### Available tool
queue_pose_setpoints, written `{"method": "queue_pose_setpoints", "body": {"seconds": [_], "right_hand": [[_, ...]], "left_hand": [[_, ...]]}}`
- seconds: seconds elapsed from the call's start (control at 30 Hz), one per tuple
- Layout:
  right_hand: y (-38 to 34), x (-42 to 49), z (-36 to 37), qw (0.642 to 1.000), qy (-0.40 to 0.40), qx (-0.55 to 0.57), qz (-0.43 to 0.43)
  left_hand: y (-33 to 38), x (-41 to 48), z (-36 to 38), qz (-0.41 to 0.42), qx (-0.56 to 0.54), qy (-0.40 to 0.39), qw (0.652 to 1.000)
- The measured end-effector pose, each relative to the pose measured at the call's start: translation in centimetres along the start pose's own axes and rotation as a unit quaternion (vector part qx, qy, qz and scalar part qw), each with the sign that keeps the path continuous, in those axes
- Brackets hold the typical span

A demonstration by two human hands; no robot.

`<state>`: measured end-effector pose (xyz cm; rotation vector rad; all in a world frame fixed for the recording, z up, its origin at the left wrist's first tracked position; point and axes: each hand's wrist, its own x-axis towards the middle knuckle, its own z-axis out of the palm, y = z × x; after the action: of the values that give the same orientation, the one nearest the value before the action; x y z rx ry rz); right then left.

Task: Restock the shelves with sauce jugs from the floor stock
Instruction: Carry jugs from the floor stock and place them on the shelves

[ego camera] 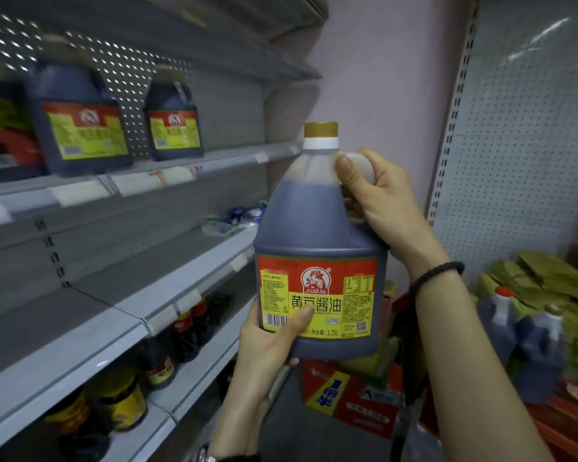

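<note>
Dark gold-capped plastic sauce jug (317,228) right of grey metal shelf (181,168); right hand (384,205) grip wraps handle (359,163), left hand (267,345) grip clasps base, likely sharing weight.

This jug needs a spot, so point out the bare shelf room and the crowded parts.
Bare: the upper grey metal shelf between the dark yellow-labelled jugs and the pink wall; the middle grey shelf, up to the blue-white packet. Crowded: the bottom shelf, with small dark bottles and yellow-labelled jars.
</note>
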<state>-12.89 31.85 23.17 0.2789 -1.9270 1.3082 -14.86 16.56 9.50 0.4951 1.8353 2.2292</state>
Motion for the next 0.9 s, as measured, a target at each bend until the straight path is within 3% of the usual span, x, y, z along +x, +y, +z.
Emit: {"method": "queue_pose_setpoints", "body": {"seconds": [0.43, 0.9], "right_hand": [[6.4, 9.7, -1.7, 0.99, -0.099, 0.087, -0.049], [12.7, 17.8, -3.8, 0.961, -0.175, 0.209, -0.041]], "left_hand": [[1.1, 7.2, 5.2, 0.027, 0.004, 0.174, 0.984], [1.0, 14.5, 10.7, 0.039, 0.016, 0.286, 0.957]]}}
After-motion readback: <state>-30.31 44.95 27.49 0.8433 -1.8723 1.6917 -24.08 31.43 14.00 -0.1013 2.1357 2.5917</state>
